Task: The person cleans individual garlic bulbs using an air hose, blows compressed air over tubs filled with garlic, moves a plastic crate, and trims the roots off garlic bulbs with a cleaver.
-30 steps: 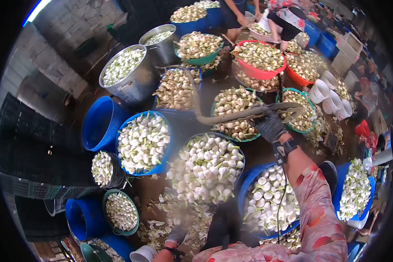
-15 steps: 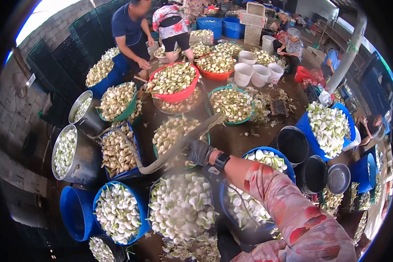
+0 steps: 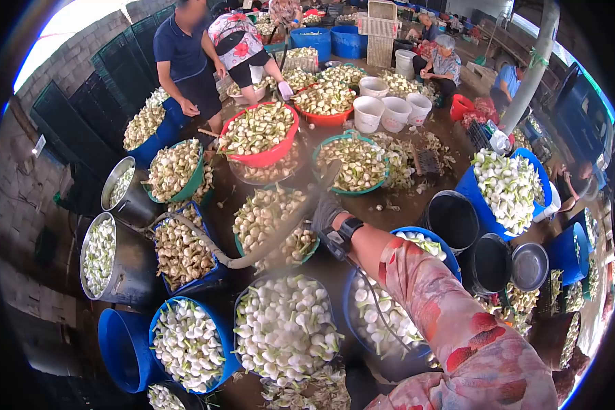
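My right hand (image 3: pixel 328 210), in a grey glove with a dark watch above it, is closed around a grey hose (image 3: pixel 256 253). From the left the hose curves past the blue crate of brownish garlic bulbs (image 3: pixel 182 247), and its free end points up and away. The hand is above the floor, right of a green tub of garlic bulbs (image 3: pixel 270 222) and beyond a heap of white garlic bulbs (image 3: pixel 285 329). Another heap of white garlic (image 3: pixel 379 318) lies beneath my forearm. My left hand is out of view.
Blue tubs (image 3: pixel 119 348), metal pots (image 3: pixel 119 263) and black buckets (image 3: pixel 451 222) stand close around. Ahead are a red basin (image 3: pixel 270 156) of garlic and white buckets (image 3: pixel 369 115). A person in a dark shirt (image 3: pixel 181 51) stands back left; another bends nearby. A pole (image 3: pixel 536 68) rises at right.
My right hand has moved right and away with the hose, whose end now stands steeper. The view has shifted slightly. The person in floral clothing has bent and reaches down toward the basins.
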`<move>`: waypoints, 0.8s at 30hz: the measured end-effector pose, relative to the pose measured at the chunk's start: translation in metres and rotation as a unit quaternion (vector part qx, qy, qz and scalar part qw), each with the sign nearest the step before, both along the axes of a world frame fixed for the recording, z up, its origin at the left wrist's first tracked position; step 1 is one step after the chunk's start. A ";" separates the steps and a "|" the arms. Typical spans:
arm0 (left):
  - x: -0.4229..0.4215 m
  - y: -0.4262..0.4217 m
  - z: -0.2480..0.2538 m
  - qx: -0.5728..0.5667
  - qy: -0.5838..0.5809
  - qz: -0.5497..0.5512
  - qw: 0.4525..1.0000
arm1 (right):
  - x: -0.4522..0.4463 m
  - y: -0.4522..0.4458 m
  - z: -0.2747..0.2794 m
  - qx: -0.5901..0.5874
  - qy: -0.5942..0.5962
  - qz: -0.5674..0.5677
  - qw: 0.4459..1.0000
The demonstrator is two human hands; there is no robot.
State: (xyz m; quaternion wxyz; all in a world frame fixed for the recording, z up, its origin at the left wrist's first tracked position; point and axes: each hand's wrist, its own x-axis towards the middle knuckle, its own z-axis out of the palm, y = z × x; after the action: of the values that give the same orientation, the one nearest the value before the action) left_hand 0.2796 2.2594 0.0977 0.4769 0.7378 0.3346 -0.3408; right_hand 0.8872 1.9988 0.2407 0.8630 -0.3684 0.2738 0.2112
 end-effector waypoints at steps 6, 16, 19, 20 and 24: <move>-0.007 0.008 -0.017 0.026 -0.011 -0.077 0.997 | -0.031 -0.044 -0.067 0.025 0.023 -0.045 0.998; 0.069 0.021 -0.053 0.001 -0.084 -0.061 0.995 | -0.250 -0.174 -0.115 -0.167 0.005 0.279 0.946; 0.110 0.028 -0.059 0.009 -0.162 -0.234 0.959 | -0.341 -0.247 -0.138 -0.268 -0.054 0.288 0.918; 0.124 0.026 -0.058 0.030 -0.153 -0.286 0.946 | -0.371 -0.267 -0.135 -0.361 -0.089 0.310 0.875; 0.193 -0.016 0.000 0.035 -0.158 -0.402 0.901 | -0.491 -0.323 -0.094 -0.630 -0.151 0.326 0.689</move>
State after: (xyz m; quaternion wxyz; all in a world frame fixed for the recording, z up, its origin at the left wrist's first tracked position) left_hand 0.4726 2.2429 0.0982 0.3197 0.8702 -0.0585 -0.3703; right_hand 0.3960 1.6754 0.1471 0.3346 -0.9185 0.0716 0.1983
